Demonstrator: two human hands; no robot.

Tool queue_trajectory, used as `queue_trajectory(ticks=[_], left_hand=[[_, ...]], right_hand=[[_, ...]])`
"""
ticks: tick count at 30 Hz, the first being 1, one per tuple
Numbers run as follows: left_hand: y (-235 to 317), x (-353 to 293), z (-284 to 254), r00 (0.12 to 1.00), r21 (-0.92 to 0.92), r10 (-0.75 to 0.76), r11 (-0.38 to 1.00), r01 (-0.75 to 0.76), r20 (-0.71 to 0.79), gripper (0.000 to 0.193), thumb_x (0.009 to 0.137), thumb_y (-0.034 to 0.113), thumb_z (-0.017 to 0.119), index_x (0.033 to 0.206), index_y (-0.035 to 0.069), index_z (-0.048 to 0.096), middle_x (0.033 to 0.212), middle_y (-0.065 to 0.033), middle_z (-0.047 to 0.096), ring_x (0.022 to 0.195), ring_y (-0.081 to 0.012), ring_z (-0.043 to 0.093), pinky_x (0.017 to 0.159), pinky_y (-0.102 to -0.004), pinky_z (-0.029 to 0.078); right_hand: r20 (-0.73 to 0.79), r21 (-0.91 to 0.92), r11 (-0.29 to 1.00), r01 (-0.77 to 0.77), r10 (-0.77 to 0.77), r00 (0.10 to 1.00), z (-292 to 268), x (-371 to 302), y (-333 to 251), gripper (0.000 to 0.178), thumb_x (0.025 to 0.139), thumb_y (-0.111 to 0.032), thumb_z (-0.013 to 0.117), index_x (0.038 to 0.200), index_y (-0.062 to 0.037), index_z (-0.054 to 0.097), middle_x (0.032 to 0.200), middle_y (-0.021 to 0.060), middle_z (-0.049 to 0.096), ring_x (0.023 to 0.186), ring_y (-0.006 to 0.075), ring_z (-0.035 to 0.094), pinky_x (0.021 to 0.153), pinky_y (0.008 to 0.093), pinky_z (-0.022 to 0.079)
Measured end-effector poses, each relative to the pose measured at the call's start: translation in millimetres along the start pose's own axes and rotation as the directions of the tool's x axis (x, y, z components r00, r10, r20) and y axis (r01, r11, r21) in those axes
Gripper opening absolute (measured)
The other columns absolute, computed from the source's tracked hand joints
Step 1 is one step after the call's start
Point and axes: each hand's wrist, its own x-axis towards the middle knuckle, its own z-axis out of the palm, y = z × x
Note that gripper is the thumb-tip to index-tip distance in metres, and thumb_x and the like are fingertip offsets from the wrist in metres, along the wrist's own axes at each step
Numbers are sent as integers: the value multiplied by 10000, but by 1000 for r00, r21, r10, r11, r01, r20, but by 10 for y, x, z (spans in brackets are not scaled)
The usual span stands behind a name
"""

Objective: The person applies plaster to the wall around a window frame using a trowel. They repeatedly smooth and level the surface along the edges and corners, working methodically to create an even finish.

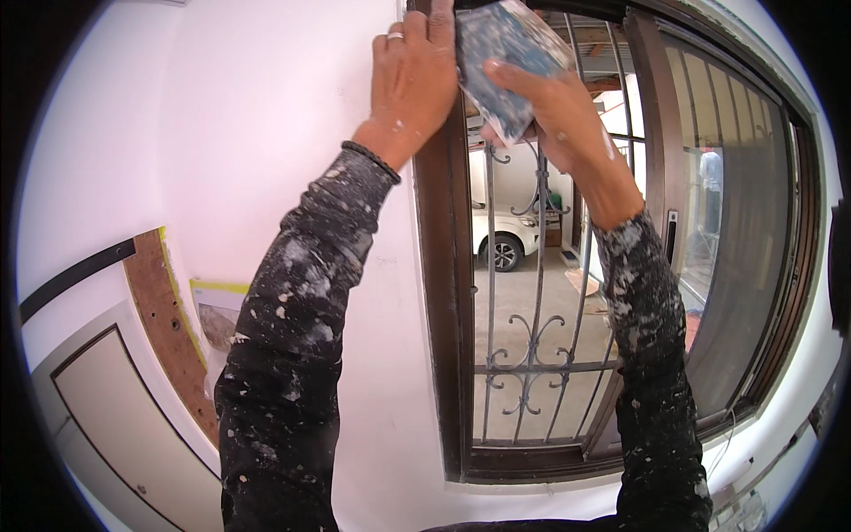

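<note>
Both my arms, in black paint-spattered sleeves, reach up to the top of a dark brown window frame. My left hand lies flat against the white wall at the frame's left edge, fingers up, with a ring and a dark bead bracelet at the wrist. My right hand grips a flat blue-and-white speckled pad, which looks like a sanding block or sponge. The pad is pressed near the upper left corner of the frame, touching my left fingers.
A wrought-iron grille fills the window opening, with a white car parked outside. A sliding glass sash stands open on the right. At lower left, a wooden strip and a white panel lean by the wall.
</note>
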Motion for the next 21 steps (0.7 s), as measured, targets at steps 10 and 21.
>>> queue_trajectory(ticks=[10,21], left_hand=[[-630,-379,496,962,-240,-272,932,270,25,849,1027,549,459,1546,-95,271,1550,-333,341,1460,-480,309,1214,-548,232],[-628,-383,472,963,-229,-270,937,265,7,680,1051,427,452,1533,-42,357,1527,-304,410,1418,-467,391,1189,-533,286]], right_hand=[[-137,-788,604,120,-363,922,-119,1427,641,438,824,-294,680,864,142,657,814,326,672,816,445,715,678,491,548],[88,-550,802,235,-224,971,-129,416,692,398,887,-272,681,862,125,681,667,195,697,529,231,708,521,332,573]])
